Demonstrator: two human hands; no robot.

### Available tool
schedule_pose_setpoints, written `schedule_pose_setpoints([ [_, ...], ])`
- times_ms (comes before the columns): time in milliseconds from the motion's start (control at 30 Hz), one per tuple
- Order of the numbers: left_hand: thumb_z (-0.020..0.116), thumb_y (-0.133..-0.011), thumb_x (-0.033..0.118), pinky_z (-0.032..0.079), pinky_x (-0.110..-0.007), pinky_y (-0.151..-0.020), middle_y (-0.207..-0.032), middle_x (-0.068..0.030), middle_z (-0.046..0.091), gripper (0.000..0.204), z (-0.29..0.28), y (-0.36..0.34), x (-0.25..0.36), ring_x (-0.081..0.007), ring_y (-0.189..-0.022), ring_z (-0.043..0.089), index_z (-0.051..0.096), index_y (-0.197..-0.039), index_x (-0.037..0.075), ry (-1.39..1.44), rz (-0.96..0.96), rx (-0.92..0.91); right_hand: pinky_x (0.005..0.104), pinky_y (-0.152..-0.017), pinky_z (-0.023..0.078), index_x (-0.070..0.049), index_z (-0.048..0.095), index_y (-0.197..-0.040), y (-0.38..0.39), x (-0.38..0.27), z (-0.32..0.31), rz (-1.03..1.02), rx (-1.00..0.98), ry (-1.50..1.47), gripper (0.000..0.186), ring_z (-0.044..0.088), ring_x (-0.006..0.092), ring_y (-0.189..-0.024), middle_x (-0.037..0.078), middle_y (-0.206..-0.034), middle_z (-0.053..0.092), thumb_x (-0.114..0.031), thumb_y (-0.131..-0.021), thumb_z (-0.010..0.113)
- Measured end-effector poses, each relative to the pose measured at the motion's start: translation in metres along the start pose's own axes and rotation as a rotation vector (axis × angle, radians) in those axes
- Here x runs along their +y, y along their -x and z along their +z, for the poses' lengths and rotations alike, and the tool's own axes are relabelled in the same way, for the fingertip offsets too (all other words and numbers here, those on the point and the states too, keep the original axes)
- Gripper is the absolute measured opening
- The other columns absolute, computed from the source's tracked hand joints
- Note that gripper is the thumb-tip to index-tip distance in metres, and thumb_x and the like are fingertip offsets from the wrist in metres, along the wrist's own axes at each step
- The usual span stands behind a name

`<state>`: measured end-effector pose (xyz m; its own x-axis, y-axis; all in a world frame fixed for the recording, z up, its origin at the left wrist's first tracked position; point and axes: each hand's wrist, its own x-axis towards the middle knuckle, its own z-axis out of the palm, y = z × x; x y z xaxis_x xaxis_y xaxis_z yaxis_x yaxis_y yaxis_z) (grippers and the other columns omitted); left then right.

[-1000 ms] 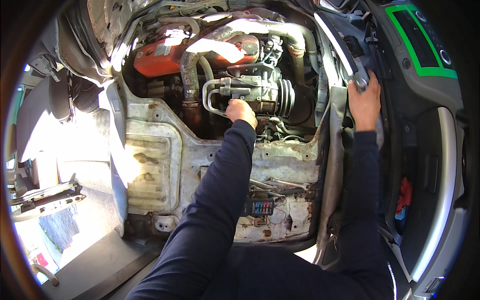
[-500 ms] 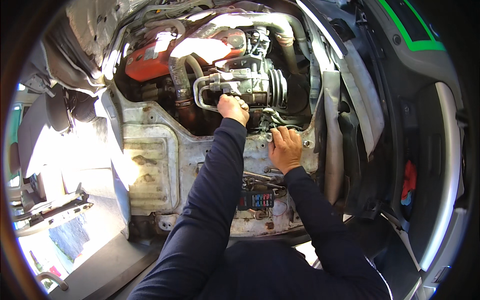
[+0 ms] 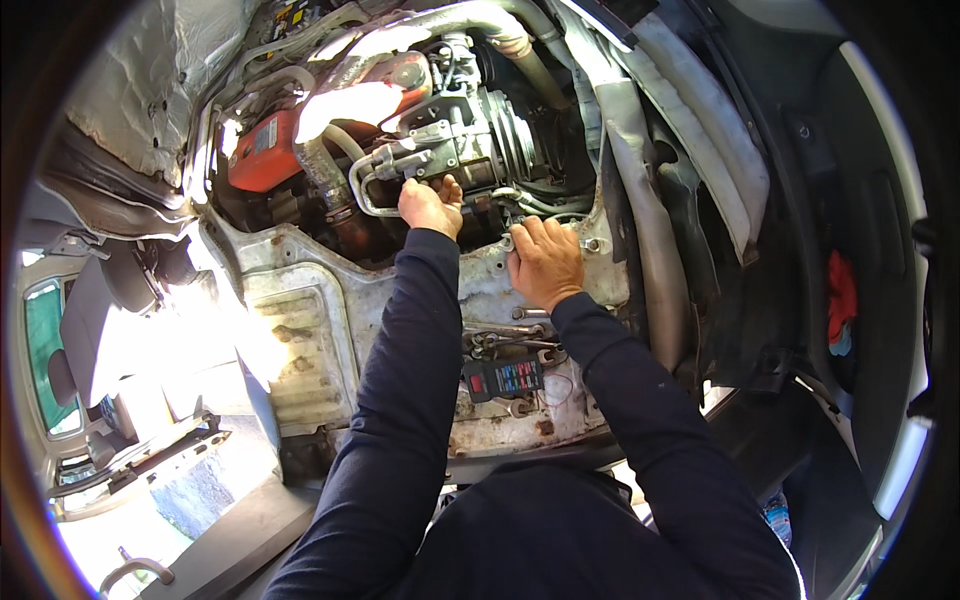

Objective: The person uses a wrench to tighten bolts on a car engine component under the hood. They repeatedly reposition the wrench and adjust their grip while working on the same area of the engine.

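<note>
My left hand [image 3: 432, 208] reaches into the engine bay with its fingers curled in against the underside of the ribbed-pulley compressor [image 3: 450, 140], beside a bent metal pipe [image 3: 362, 190]. What those fingers grip, if anything, is hidden. My right hand [image 3: 547, 262] rests at the front lip of the metal panel [image 3: 400, 290], fingers bent over the edge near some hoses [image 3: 550, 202]. A small shiny metal end [image 3: 507, 243] shows beside its thumb; the thing in that grip is too covered to name.
Several wrenches [image 3: 510, 330] lie on the panel below my hands, with a dark case [image 3: 502, 379] holding coloured pieces beside them. A red engine cover [image 3: 265, 150] sits at the far left of the bay. Grey padded trim [image 3: 650, 220] runs along the right side.
The whole view has shifted and turned slightly, so the engine and both hands appear farther left. The fingers of my left hand look a little more spread at the compressor; my right hand keeps its place.
</note>
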<state>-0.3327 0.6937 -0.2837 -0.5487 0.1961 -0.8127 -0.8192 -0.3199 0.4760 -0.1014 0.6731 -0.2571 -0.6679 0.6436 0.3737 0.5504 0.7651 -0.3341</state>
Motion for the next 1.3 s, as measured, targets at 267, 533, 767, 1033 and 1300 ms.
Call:
schedule_pose_setpoints([
  [267,0.039,-0.114,0.038,0.051,-0.033,-0.057,-0.084,-0.0078,0.064,0.034,-0.003,-0.014,0.017,-0.0217,-0.066,0.064,0.056,-0.108,0.009,0.015,-0.190,-0.088,0.0436,-0.082,0.046,-0.013,0.068,-0.103,0.000,0.002,0.002,0.005,-0.003,-0.009,0.028,0.062,0.0271,-0.097,0.003,-0.103,0.064,-0.020,-0.077,0.075],
  [533,0.047,-0.112,0.041,0.050,-0.036,-0.056,-0.092,-0.0104,0.065,0.031,0.003,0.004,0.006,-0.0232,-0.067,0.067,0.055,-0.114,0.011,-0.174,-0.007,0.008,0.0430,-0.081,0.045,-0.013,0.068,-0.102,-0.002,0.001,0.000,0.005,-0.003,0.001,0.028,0.061,0.0266,-0.095,0.004,-0.101,0.063,-0.020,-0.076,0.075],
  [767,0.045,-0.109,0.033,0.045,-0.034,-0.056,-0.076,-0.0045,0.057,0.030,0.002,0.008,-0.005,-0.0203,-0.060,0.058,0.052,-0.088,0.012,-0.034,-0.009,-0.098,0.0436,-0.082,0.045,-0.012,0.069,-0.106,-0.002,0.001,0.002,0.005,0.005,-0.004,0.031,0.061,0.0271,-0.094,0.004,-0.103,0.065,-0.019,-0.076,0.074],
  [1033,0.043,-0.108,0.031,0.042,-0.033,-0.056,-0.075,-0.0055,0.057,0.023,0.015,0.000,0.006,-0.0199,-0.060,0.056,0.051,-0.099,0.011,0.079,-0.153,0.083,0.0429,-0.083,0.045,-0.011,0.070,-0.108,-0.003,0.000,0.001,-0.001,-0.016,0.015,0.032,0.061,0.0268,-0.095,0.004,-0.104,0.065,-0.020,-0.078,0.073],
  [1300,0.045,-0.107,0.046,0.037,-0.034,-0.049,-0.059,-0.0008,0.052,0.044,0.007,-0.014,0.020,-0.0209,-0.051,0.049,0.053,-0.077,0.014,-0.043,-0.329,0.123,0.0429,-0.082,0.045,-0.012,0.069,-0.107,-0.002,0.000,0.000,0.005,-0.012,0.006,0.031,0.061,0.0266,-0.095,0.003,-0.103,0.064,-0.020,-0.077,0.073],
])
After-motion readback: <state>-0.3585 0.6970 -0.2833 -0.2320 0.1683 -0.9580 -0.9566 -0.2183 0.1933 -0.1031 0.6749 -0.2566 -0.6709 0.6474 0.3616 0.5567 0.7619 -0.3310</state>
